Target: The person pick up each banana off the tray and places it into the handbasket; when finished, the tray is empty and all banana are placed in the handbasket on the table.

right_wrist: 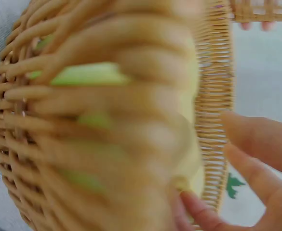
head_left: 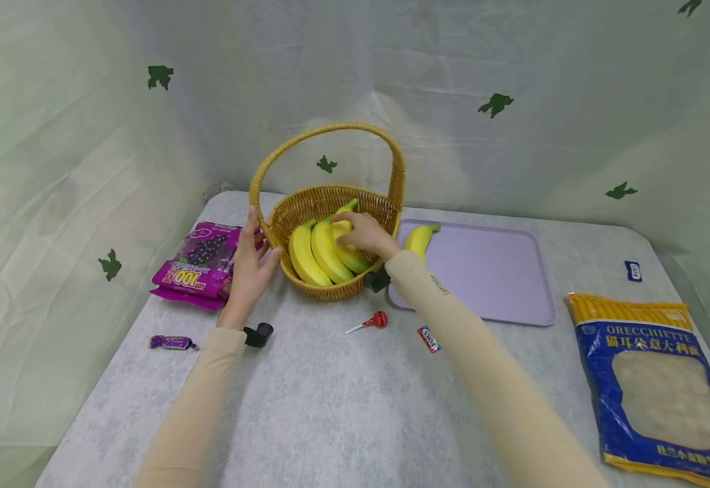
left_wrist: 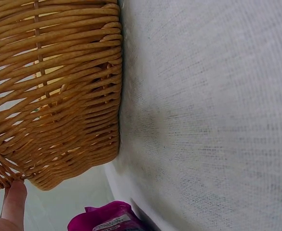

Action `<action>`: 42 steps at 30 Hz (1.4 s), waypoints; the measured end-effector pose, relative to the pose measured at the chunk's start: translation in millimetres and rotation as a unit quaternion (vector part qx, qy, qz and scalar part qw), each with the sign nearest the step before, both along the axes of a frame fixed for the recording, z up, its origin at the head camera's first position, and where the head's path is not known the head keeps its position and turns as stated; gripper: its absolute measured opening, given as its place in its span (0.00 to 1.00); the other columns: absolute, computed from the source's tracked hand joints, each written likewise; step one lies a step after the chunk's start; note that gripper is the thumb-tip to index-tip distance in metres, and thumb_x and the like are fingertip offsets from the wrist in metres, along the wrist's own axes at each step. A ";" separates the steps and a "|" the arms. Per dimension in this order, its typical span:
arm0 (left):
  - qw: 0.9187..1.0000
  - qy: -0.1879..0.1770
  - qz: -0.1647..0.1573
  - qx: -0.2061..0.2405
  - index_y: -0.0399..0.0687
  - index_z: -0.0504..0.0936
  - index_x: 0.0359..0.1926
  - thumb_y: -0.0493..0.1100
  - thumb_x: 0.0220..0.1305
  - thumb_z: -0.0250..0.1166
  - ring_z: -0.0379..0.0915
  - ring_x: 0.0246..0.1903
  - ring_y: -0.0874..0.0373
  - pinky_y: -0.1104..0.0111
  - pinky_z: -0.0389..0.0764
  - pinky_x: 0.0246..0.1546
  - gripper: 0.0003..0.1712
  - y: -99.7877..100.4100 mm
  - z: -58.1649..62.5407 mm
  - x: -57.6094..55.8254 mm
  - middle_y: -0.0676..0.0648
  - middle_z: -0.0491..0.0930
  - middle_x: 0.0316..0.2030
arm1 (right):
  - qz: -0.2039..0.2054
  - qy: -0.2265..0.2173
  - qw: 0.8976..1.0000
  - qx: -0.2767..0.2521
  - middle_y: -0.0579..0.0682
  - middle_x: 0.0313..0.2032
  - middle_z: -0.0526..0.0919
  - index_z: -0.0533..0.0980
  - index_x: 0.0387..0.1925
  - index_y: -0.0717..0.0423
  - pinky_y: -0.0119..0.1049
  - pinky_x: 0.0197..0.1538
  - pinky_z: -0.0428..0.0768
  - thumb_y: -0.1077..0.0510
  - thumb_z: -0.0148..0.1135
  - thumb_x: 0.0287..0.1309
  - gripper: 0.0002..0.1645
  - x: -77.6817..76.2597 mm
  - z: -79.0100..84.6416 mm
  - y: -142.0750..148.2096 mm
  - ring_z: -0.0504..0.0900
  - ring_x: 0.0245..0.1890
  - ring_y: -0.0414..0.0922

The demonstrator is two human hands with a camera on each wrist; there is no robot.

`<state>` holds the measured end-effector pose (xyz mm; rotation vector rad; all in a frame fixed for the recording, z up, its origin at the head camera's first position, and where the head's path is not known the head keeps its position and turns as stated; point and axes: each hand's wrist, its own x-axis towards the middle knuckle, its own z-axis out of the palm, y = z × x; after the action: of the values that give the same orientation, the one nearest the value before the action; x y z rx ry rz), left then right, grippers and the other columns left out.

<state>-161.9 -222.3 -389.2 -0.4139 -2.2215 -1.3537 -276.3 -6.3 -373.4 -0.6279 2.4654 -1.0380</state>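
Observation:
A wicker basket [head_left: 336,293] with a tall arched handle [head_left: 324,129] stands toward the back of the table, holding three bananas [head_left: 324,254] side by side. At its left side my left hand [head_left: 249,264] holds the foot of the handle, fingertips [left_wrist: 15,190] right against the weave. My right hand [head_left: 363,234] reaches in from the right, over the rightmost banana. Its thumb and fingers are spread; in the right wrist view some fingertips [right_wrist: 191,202] meet the banana, while others stand above it. The near wicker hides much of the fruit there.
Another banana [head_left: 418,240] lies on a lilac tray [head_left: 495,271], partly behind my right forearm. Purple candy bags [head_left: 199,264] sit left of the basket. In front are a lollipop [head_left: 379,319] and small wrapped sweets [head_left: 429,339]. An orecchiette bag [head_left: 660,393] lies at right.

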 end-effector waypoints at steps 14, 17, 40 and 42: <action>1.000 0.000 0.005 -0.008 0.69 0.44 0.75 0.27 0.64 0.57 0.59 0.60 0.28 0.40 0.65 0.58 0.50 0.9 0.1 -2.3 0.26 0.49 0.67 | -0.015 -0.063 0.958 -0.281 0.67 0.54 0.73 0.66 0.65 0.58 0.58 0.53 0.76 0.60 0.57 0.65 0.28 9.0 5.7 76.1 0.74 0.51 0.64; 1.000 0.003 0.009 -0.008 0.67 0.44 0.75 0.27 0.64 0.57 0.59 0.59 0.28 0.40 0.65 0.58 0.50 0.4 0.3 -2.2 0.26 0.49 0.67 | -0.040 -0.056 0.955 -0.290 0.66 0.53 0.73 0.65 0.65 0.60 0.55 0.49 0.79 0.60 0.57 0.65 0.28 11.3 -1.8 94.0 0.74 0.49 0.64; 1.000 -0.025 0.016 -0.003 0.59 0.43 0.76 0.26 0.65 0.57 0.59 0.61 0.31 0.41 0.64 0.59 0.48 -2.3 0.9 1.9 0.27 0.52 0.66 | -0.102 -0.104 0.972 -0.185 0.68 0.57 0.67 0.55 0.72 0.56 0.55 0.49 0.80 0.60 0.56 0.65 0.36 22.0 -53.7 167.2 0.77 0.46 0.63; 1.000 -0.025 0.016 -0.003 0.59 0.43 0.76 0.26 0.65 0.57 0.59 0.61 0.31 0.41 0.65 0.59 0.48 -2.2 0.9 1.7 0.27 0.52 0.66 | -0.093 -0.101 0.977 -0.166 0.68 0.58 0.67 0.54 0.72 0.54 0.53 0.47 0.81 0.59 0.57 0.65 0.37 21.9 -54.2 166.1 0.78 0.45 0.61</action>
<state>-160.2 -224.5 -388.3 -0.3487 -2.2637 -1.3547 -254.4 159.8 -427.7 -0.3662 2.2231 -1.5260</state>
